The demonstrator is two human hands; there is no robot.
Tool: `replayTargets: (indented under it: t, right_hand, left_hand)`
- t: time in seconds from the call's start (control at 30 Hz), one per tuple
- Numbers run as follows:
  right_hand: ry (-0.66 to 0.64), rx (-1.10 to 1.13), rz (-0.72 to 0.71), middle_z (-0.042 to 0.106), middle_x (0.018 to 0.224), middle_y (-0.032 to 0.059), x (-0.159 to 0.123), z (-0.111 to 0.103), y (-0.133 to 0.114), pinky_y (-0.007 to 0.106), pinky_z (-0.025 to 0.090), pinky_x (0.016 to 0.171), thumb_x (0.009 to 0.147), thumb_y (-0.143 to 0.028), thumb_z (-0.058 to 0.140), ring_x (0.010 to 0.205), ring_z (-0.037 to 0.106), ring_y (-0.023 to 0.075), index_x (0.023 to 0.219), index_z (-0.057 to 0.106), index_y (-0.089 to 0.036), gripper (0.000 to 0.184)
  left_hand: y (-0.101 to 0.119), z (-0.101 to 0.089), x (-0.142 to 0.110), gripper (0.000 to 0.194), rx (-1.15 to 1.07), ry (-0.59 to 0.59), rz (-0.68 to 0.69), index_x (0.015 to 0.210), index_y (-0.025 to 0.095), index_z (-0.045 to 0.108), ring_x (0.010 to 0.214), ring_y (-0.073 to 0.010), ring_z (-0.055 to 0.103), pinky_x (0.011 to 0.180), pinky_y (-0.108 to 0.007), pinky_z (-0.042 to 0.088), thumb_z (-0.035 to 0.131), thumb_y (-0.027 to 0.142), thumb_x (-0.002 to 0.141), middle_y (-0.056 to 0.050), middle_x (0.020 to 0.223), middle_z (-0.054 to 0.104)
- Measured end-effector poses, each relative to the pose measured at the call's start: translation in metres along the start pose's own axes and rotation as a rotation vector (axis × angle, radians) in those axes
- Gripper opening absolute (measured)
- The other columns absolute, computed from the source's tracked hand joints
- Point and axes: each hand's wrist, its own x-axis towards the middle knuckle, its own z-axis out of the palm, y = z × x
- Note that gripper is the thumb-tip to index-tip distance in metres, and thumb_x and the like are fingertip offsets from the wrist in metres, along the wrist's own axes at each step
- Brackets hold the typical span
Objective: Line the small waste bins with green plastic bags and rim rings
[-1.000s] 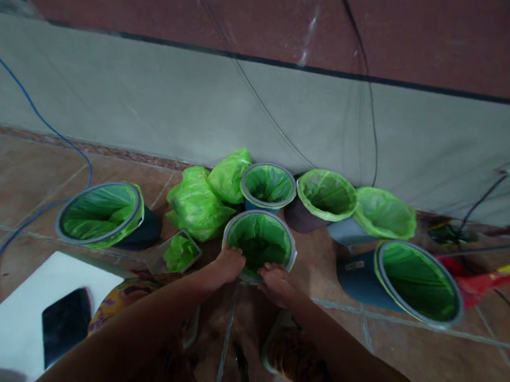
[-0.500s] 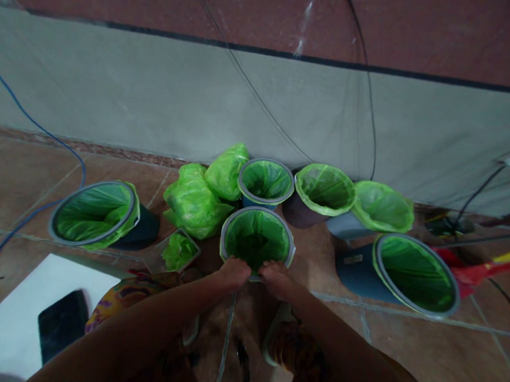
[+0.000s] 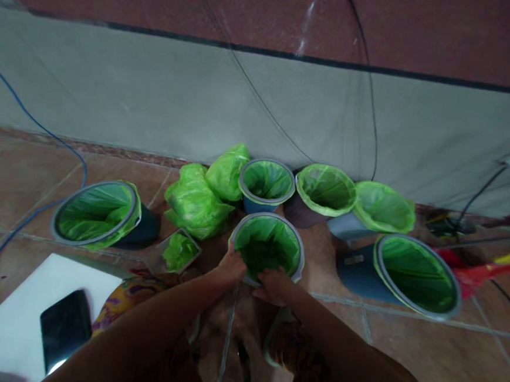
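In front of my feet stands a trash bin with a grey rim ring and a green bag liner inside it. My left hand grips the rim at its near left, with one digit pointing up along the outer edge. At the near edge, my right hand closes over the rim, its fingers reaching a little inside and its thumb low on the outside. The bin tilts slightly toward me. Its dark bottom cannot be made out.
Behind are lined bins: a blue one, a brown one and a grey one. Tilted blue bins lie left and right. Green bags and a small container sit nearby. A phone rests on a white surface.
The bin in my hands has shifted a little right and toward me. My left hand has moved to the rim's left side, while my right hand has dropped slightly lower.
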Motion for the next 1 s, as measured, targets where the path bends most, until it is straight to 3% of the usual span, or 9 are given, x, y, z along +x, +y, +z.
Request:
replayTargets:
  t: [0.1,0.17,0.27,0.33,0.5,0.6,0.7,0.87,1.0]
  right_hand:
    - [0.045,0.048,0.031,0.055,0.132,0.0207,-0.007,-0.006,0.006,0.055,0.032,0.103,0.082,-0.05,0.058,0.121,0.052,0.0353,0.136,0.049,-0.015,0.066]
    - [0.068,0.065,0.037,0.053,0.136,0.019,-0.011,-0.01,0.014,0.052,0.032,0.105,0.076,-0.043,0.066,0.124,0.049,0.0338,0.137,0.048,-0.016,0.069]
    - [0.085,0.073,0.023,0.058,0.13,0.0161,-0.019,-0.015,0.032,0.043,0.036,0.102,0.074,-0.033,0.069,0.121,0.053,0.0304,0.129,0.056,-0.016,0.059]
    - [0.082,0.082,0.034,0.063,0.123,0.0139,-0.025,-0.017,0.042,0.036,0.04,0.098,0.075,-0.029,0.067,0.116,0.056,0.0283,0.121,0.061,-0.016,0.049]
    - [0.056,0.028,0.081,0.07,0.108,0.01,-0.03,-0.012,0.048,0.03,0.043,0.088,0.075,-0.018,0.061,0.107,0.062,0.0263,0.106,0.07,-0.018,0.032]
    - [-0.006,-0.001,0.072,0.073,0.098,0.0109,-0.026,-0.006,0.042,0.03,0.045,0.08,0.078,-0.013,0.054,0.098,0.066,0.0249,0.095,0.073,-0.019,0.026]
    - [-0.047,-0.027,0.042,0.073,0.099,0.0116,-0.02,0.003,0.038,0.032,0.046,0.079,0.077,-0.012,0.053,0.097,0.068,0.0263,0.1,0.072,-0.019,0.031]
    - [-0.034,-0.102,0.019,0.071,0.105,0.0142,-0.013,0.022,0.036,0.039,0.046,0.088,0.078,-0.011,0.054,0.099,0.066,0.0278,0.107,0.068,-0.015,0.032]
    - [-0.008,-0.099,0.03,0.068,0.111,0.0168,-0.011,0.028,0.03,0.043,0.044,0.093,0.08,-0.013,0.054,0.101,0.065,0.0288,0.109,0.066,-0.013,0.031]
  left_hand:
    - [-0.003,-0.012,0.003,0.026,0.116,-0.093,-0.104,0.099,0.014,0.072,0.124,-0.0339,0.049,0.11,-0.068,0.015,0.049,0.012,0.087,-0.015,0.104,0.07]
    - [-0.001,-0.024,0.003,0.028,0.153,-0.095,-0.115,0.103,0.014,0.07,0.129,-0.0348,0.043,0.109,-0.07,0.015,0.048,0.011,0.087,-0.017,0.116,0.065]
    - [0.007,-0.043,0.001,0.031,0.118,-0.095,-0.063,0.111,0.015,0.066,0.128,-0.0335,0.045,0.108,-0.069,0.018,0.05,0.01,0.084,-0.017,0.119,0.063]
    - [0.016,-0.049,-0.001,0.034,0.061,-0.163,0.001,0.113,0.015,0.064,0.118,-0.0313,0.053,0.107,-0.065,0.025,0.053,0.009,0.081,-0.016,0.113,0.065]
    - [0.035,-0.032,-0.003,0.031,-0.028,-0.28,0.138,0.109,0.016,0.065,0.101,-0.028,0.063,0.098,-0.055,0.04,0.052,0.014,0.081,-0.012,0.105,0.069]
    - [0.038,-0.013,0.0,0.023,-0.02,-0.268,0.151,0.097,0.015,0.068,0.092,-0.027,0.067,0.089,-0.047,0.048,0.052,0.013,0.082,-0.011,0.096,0.072]
    - [0.037,-0.003,0.003,0.019,-0.004,-0.231,0.155,0.09,0.014,0.07,0.084,-0.0256,0.069,0.076,-0.037,0.052,0.053,0.012,0.08,-0.011,0.09,0.073]
    - [0.038,-0.005,0.007,0.021,0.037,-0.309,0.14,0.086,0.015,0.072,0.082,-0.0238,0.07,0.069,-0.03,0.053,0.052,0.013,0.081,-0.009,0.087,0.075]
    - [0.039,-0.009,0.01,0.02,0.042,-0.357,0.13,0.086,0.015,0.071,0.087,-0.0239,0.069,0.078,-0.035,0.053,0.051,0.014,0.083,-0.009,0.089,0.075]
